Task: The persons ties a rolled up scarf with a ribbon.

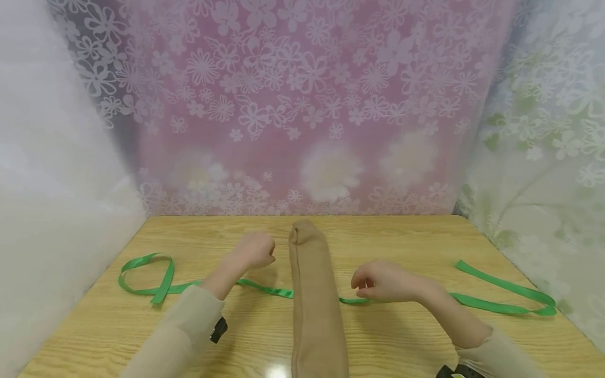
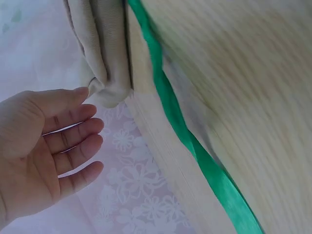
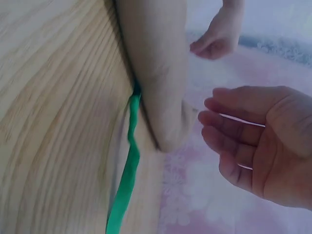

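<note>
A long tan fabric roll (image 1: pixel 317 304) lies lengthwise over the middle of the table. Beneath it a green satin ribbon (image 1: pixel 269 289) passes crosswise and emerges on both sides; the part under the roll is hidden. My left hand (image 1: pixel 255 250) hovers left of the roll's far half, fingers loosely bent and holding nothing. Over the ribbon's right part is my right hand (image 1: pixel 388 281), its fingers slightly curved and nothing in them. Both the left wrist view, with the left hand (image 2: pixel 46 141), and the right wrist view, with the right hand (image 3: pixel 265 141), show bare palms.
The ribbon's left end makes a loop (image 1: pixel 124 278) on the wood-grain table (image 1: pixel 397 233). Its right end bends back in a fold (image 1: pixel 548 304) near the table's right side. Flowered curtains (image 1: pixel 302 105) hang behind and along the sides.
</note>
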Demonstrator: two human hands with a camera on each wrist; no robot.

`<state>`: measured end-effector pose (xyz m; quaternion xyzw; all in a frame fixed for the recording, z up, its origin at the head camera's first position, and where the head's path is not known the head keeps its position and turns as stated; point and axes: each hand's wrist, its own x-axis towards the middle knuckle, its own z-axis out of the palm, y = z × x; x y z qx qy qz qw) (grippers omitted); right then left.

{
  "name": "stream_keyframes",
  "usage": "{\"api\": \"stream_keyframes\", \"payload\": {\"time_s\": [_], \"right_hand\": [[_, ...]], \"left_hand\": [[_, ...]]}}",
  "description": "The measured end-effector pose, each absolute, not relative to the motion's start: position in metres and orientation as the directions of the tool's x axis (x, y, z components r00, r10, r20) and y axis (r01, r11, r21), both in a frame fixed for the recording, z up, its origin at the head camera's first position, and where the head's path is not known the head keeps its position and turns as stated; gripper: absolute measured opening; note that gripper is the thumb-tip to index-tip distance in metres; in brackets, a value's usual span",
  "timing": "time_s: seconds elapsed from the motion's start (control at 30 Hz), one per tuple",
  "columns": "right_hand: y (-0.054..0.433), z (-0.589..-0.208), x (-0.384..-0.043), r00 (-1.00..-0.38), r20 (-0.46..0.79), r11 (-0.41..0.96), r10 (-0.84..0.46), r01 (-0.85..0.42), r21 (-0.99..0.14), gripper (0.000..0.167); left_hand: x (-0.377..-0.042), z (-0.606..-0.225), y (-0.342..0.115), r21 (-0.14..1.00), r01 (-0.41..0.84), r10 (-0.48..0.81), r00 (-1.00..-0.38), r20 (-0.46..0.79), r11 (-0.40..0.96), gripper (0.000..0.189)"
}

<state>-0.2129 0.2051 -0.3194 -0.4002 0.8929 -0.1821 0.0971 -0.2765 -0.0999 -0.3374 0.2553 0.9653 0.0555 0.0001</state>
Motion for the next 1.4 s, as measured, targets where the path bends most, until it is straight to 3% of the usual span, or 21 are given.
{"api": "stream_keyframes", "payload": {"time_s": [0.3,0.53,0.73,0.93,1.13,1.4], "right_hand": [[0.222,-0.341,-0.218,-0.765,-0.077,0.758,-0.640,-0.611,-0.229,0.014],[0.223,-0.363,-0.221,-0.807,-0.124,0.813,-0.578,-0.554,-0.181,0.008],[0.230,-0.366,-0.224,-0.800,-0.113,0.797,-0.589,-0.552,-0.245,0.032],[0.240,-0.362,-0.226,-0.826,-0.104,0.818,-0.554,-0.517,-0.252,0.024],[0.251,-0.362,-0.226,-0.837,-0.107,0.827,-0.537,-0.498,-0.260,0.013],[0.268,-0.362,-0.231,-0.813,-0.111,0.791,-0.572,-0.510,-0.338,0.010]], "left_hand": [[-0.258,-0.347,-0.118,0.095,0.525,0.531,-0.845,-0.064,0.846,0.018],[-0.247,-0.355,-0.122,0.091,0.487,0.495,-0.849,-0.183,0.869,0.010],[-0.243,-0.362,-0.125,0.042,0.523,0.522,-0.837,-0.162,0.851,0.026],[-0.241,-0.366,-0.130,0.036,0.557,0.558,-0.826,-0.078,0.830,0.032],[-0.242,-0.367,-0.138,0.106,0.520,0.528,-0.847,-0.067,0.848,0.024],[-0.250,-0.363,-0.151,0.354,0.465,0.541,-0.827,-0.152,0.811,0.015]]}}
